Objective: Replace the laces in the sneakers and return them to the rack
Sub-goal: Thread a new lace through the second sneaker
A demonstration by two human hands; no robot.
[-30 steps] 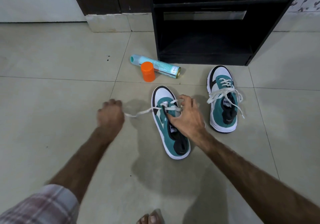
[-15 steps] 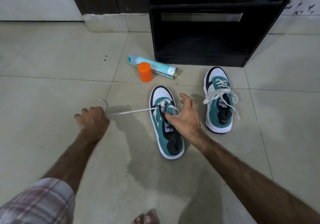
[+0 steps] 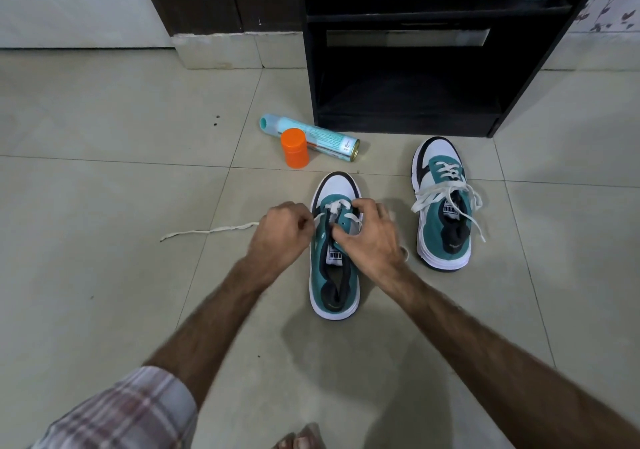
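pale floor tiles [image 3: 104, 178] are carrying everything. both hands are working the near sneaker [image 3: 334, 268] at centre: the left hand [image 3: 282, 237] is pinching the lace [image 3: 207, 232], whose tail is trailing toward 9 o'clock, while the right hand [image 3: 369, 237] is curling over the eyelets, probably steadying them for threading. the laced sneaker [image 3: 441, 206] is waiting at 3 o'clock, below the rack [image 3: 405, 126] at 12

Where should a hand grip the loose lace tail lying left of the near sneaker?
Judging by its pose, pinch the lace tail near its free tip, coming straight down from above. It lies flat and nearly straight on the floor tile, with open floor around it, so a fingertip pinch should suit it.
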